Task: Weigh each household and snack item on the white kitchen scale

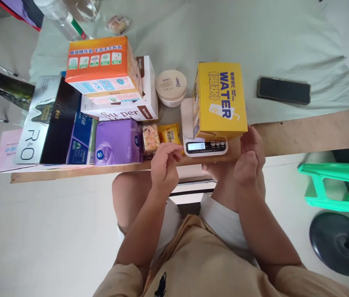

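A yellow box marked WATER (223,101) stands on a white kitchen scale (188,113), whose lit display appears to show 0. My right hand (251,159) is at the table edge by the box's lower right corner, fingers loosely stretched; whether it touches the box I cannot tell. My left hand (165,167) hovers at the left front of the scale, its fingers loosely bent and holding nothing visible. Just beyond it lie a small yellow packet (169,134) and a clear-wrapped snack (151,138). A round white Dove tub (171,86) sits left of the scale.
To the left crowd a purple tissue pack (118,142), an orange box (100,66) atop a white box (149,90), and a black-silver box (49,123). A phone (284,90) lies at right. A green stool (338,187) stands below the table's right side.
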The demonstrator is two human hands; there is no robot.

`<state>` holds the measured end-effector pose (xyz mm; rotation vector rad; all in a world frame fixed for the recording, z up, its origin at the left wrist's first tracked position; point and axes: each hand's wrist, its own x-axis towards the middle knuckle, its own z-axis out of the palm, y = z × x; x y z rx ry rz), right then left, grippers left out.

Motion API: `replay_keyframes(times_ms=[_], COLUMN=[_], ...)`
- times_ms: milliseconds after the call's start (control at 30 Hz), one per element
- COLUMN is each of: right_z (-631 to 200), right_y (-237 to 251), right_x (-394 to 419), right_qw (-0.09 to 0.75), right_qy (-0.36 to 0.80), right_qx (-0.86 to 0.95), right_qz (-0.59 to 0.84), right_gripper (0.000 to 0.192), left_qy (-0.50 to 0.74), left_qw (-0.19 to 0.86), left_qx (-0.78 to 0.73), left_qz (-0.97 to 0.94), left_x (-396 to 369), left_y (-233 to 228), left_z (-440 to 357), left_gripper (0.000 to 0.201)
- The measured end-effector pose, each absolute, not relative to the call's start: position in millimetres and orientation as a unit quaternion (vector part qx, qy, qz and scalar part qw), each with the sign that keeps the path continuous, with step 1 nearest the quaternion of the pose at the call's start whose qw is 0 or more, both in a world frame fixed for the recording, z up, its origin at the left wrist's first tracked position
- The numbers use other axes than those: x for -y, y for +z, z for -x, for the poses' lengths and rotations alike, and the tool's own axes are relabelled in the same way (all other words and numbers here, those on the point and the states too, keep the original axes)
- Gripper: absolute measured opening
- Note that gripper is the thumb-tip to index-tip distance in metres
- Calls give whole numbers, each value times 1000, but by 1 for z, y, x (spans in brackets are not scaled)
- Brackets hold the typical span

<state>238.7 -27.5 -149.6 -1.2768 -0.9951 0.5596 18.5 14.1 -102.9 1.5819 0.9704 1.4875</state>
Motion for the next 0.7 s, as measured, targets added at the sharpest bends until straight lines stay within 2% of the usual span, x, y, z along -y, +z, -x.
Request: replay_keyframes(times_ms=[67,233,567,700], right_z=[-234,-229,-225,-224], right_y=[-145,-136,-129,-126], right_x=[21,15,18,18], right_qw=[676,690,690,708], right_qy=[234,250,227,232], right_qx=[428,419,418,407], right_qz=[552,536,545,528], right_gripper=[54,50,48,45], left_qy=[576,556,568,576], left_qw=[373,412,398,400], left_qx=[-367,-338,-370,-370], left_qz=[-628,-638,-617,-609], left_x=[-17,-16,-20,-21], left_y=[-101,-103,-104,-106], left_z=[-20,-21,-27,-24], left_gripper=[20,33,24,29])
